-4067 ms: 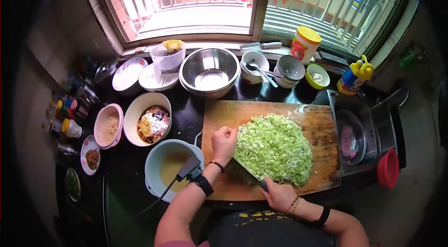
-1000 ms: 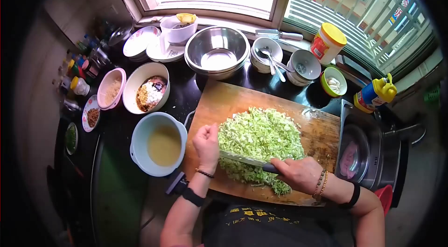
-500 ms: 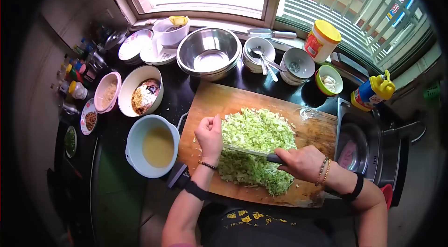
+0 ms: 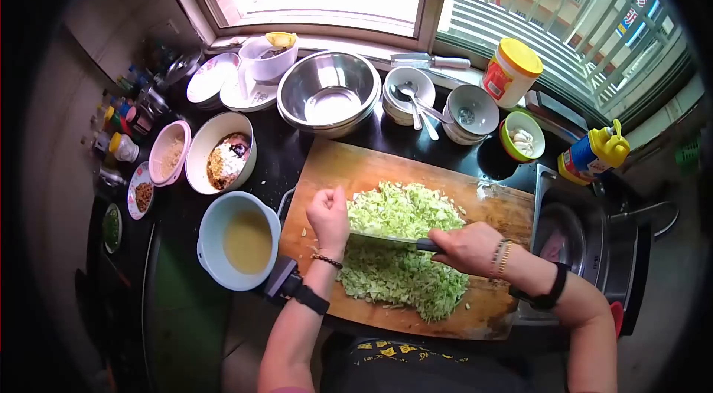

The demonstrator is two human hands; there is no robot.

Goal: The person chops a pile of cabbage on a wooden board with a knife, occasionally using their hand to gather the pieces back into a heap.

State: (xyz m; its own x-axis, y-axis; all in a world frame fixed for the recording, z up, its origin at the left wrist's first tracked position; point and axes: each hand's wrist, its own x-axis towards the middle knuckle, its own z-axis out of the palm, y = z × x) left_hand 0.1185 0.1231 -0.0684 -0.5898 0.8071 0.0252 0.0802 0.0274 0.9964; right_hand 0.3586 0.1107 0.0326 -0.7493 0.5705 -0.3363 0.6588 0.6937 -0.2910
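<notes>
A wide mound of finely chopped pale green cabbage [image 4: 405, 278] covers the middle of a wooden cutting board [image 4: 349, 159]. My right hand [image 4: 468, 246] is closed around the dark handle of a kitchen knife [image 4: 390, 238]. The blade lies across the cabbage, pointing left, its lower part hidden in the shreds. Fingers curled into a fist, my left hand [image 4: 328, 216] is at the blade's far end, by the left edge of the pile. Its heel seems to touch the knife there. No object shows between its fingers.
Left of the board stand a light blue bowl [image 4: 209, 233] of yellowish liquid and a white bowl [image 4: 194, 163] with meat and seasonings. Steel bowls [image 4: 286, 96], stacked bowls with spoons [image 4: 397, 107] and a green bowl of garlic [image 4: 522, 142] line the back. A sink [image 4: 594, 244] is at right.
My right hand and the knife have shifted slightly left and up in the picture. My left hand stays curled at the blade's end, and the view has moved a little.
</notes>
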